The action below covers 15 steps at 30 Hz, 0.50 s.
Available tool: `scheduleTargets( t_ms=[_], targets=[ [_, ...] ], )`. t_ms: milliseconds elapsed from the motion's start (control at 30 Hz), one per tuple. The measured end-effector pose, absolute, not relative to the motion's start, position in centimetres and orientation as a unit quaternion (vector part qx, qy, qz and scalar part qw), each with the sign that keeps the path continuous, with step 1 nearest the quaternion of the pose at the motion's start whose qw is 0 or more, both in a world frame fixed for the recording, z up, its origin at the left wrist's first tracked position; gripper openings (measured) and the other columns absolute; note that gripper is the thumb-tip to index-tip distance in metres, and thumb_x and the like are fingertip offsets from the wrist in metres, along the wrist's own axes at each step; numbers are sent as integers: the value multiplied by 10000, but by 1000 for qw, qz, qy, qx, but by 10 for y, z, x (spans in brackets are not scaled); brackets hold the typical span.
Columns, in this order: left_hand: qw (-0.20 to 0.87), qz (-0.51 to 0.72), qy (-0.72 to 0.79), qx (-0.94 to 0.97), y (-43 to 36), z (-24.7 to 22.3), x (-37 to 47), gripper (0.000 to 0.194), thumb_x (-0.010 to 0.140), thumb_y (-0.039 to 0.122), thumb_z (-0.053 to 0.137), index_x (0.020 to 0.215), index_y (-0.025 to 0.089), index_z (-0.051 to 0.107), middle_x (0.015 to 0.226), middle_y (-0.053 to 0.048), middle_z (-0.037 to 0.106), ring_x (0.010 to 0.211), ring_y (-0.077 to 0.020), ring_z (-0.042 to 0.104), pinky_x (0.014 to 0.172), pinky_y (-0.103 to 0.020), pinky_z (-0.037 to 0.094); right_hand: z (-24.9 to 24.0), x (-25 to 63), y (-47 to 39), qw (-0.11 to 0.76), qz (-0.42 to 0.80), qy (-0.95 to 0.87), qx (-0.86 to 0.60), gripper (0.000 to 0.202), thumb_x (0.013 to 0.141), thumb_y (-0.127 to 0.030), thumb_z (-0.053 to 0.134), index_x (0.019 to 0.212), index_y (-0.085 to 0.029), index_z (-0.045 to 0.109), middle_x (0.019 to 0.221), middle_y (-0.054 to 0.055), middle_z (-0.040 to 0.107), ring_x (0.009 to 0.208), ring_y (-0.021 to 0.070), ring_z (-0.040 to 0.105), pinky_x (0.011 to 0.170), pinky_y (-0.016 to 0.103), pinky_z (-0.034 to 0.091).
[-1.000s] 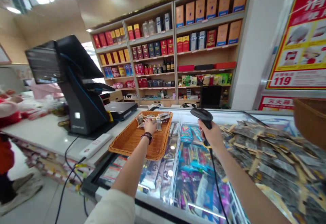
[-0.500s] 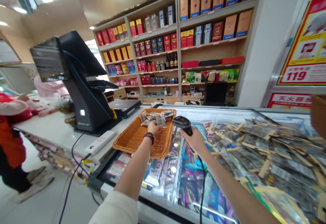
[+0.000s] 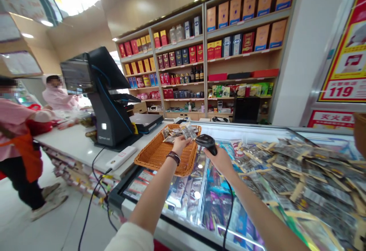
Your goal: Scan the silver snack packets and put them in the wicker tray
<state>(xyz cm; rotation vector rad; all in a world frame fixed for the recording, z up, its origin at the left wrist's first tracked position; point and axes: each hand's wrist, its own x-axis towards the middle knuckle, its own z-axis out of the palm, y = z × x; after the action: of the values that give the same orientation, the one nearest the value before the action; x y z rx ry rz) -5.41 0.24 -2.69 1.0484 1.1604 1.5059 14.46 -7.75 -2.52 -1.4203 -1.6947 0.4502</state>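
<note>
packet and scanner converging above a wicker basket. the left hand (image 3: 180, 144) is grasping a small clear packet (image 3: 188, 131) by its lower edge, between thumb and fingers, and is now holding it up at the far right part of the wicker basket (image 3: 154, 150), where moments ago it was reaching in among the loose packets (image 3: 168, 135). the right hand (image 3: 223, 159) is closing firmly around the handle of the handheld scanner (image 3: 205, 140); whether a finger is pressing the trigger, one cannot tell. the scanner, formerly hovering over the display case (image 3: 127, 207) well to the right, is now lying just beside the left fingertips, its head pointing toward the basket side. this shift is bringing scanner and packet within easy reach of each other, so that the work is seemingly turning from picking out to reading. the packet's tilt is probably mattering here, since its glossy film may be scattering light; its code is remaining too small to make out. the cable (image 3: 229, 213) is hanging from the scanner, below the right wrist. to the right, a large heap of packets (image 3: 286, 167) is covering the case, well apart from the basket, with neither hand touching it.
</note>
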Motion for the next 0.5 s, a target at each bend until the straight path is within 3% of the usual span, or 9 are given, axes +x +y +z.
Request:
scheduleTargets(
  t_ms=[400, 500],
  targets=[
    [428, 608, 483, 463, -16, -12, -63, 190, 663, 93, 882, 775, 106, 728, 773, -67, 773, 753, -176, 744, 866, -346, 623, -13, 142, -103, 399, 129, -703, -575, 260, 926, -414, 620, 919, -186, 743, 813, 113, 788, 812, 294, 759, 626, 277, 431],
    [415, 614, 483, 466, -21, -11, -65, 220, 653, 123, 897, 793, 103, 729, 772, -73, 775, 739, -182, 740, 847, -358, 626, -10, 142, -109, 414, 131, -703, -563, 245, 913, -401, 635, 912, -183, 746, 795, 109, 785, 790, 290, 757, 622, 275, 431]
  ],
)
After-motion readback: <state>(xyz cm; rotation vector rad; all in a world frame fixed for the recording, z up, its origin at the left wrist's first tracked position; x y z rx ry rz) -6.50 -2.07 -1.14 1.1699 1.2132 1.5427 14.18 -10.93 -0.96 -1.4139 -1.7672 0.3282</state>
